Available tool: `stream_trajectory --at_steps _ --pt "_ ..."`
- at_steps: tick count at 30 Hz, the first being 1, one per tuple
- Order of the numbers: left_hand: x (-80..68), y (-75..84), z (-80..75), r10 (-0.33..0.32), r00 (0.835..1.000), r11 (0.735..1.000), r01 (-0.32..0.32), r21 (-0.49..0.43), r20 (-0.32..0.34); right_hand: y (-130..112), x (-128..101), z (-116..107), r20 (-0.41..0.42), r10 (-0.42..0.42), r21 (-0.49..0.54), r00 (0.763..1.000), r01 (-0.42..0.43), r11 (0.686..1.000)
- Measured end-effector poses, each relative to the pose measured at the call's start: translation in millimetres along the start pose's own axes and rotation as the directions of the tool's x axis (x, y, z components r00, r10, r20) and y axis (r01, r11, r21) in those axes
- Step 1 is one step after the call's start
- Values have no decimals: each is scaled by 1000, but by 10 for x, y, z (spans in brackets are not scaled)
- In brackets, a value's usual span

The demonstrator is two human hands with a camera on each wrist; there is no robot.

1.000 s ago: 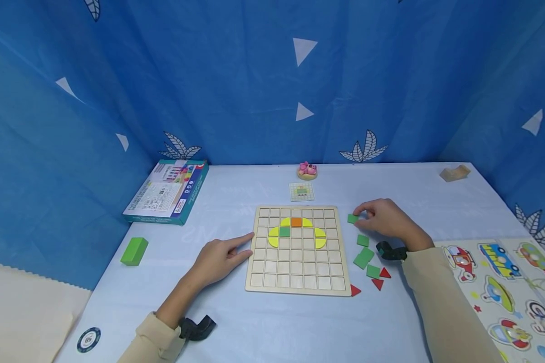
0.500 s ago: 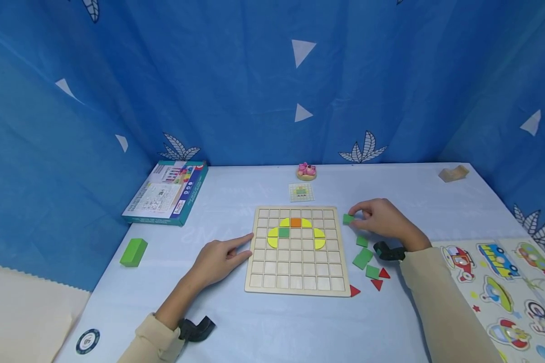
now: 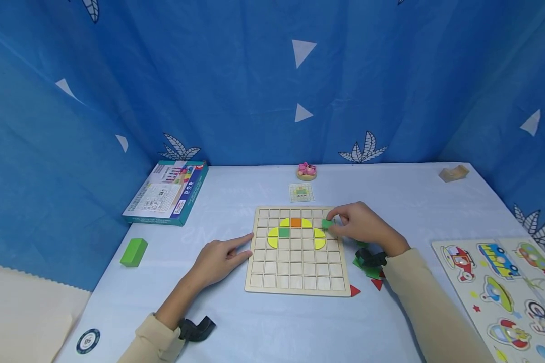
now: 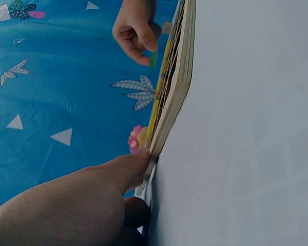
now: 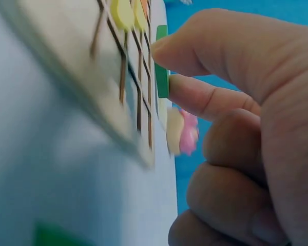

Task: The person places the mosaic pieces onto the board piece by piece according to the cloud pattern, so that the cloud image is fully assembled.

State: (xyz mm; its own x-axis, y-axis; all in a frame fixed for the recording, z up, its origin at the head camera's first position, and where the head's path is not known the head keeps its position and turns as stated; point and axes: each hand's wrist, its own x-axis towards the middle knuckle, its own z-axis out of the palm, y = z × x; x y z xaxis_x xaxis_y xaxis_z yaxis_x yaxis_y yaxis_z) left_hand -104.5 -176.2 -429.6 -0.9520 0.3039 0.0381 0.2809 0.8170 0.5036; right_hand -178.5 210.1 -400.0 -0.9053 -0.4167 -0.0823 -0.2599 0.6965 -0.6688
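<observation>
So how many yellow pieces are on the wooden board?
4. Two yellow quarter-circle pieces flank the orange square on the wooden grid board: one left, one right. Two bigger yellow half-circles lie lower: left and right. The right hand may hide more.

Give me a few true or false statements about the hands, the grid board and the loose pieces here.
1. The right hand pinches a green tile. True.
2. The left hand holds a red triangle. False: its fingers touch the board's left edge and hold nothing.
3. An orange square sits in the board. True.
4. The board is full. False: most cells are bare.
5. The green block lies right of the board. False: it lies to the left.
</observation>
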Motion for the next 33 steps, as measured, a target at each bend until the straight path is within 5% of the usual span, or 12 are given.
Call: stream_trajectory --at_steps 18,33 --pt "3 11 -10 -17 1000 1000 17 5 9 -278 116 363 4 -171 -63 985 170 983" --pt "-3 10 -5 -11 1000 1000 11 -4 8 -331 199 560 -30 -207 -25 978 206 978"
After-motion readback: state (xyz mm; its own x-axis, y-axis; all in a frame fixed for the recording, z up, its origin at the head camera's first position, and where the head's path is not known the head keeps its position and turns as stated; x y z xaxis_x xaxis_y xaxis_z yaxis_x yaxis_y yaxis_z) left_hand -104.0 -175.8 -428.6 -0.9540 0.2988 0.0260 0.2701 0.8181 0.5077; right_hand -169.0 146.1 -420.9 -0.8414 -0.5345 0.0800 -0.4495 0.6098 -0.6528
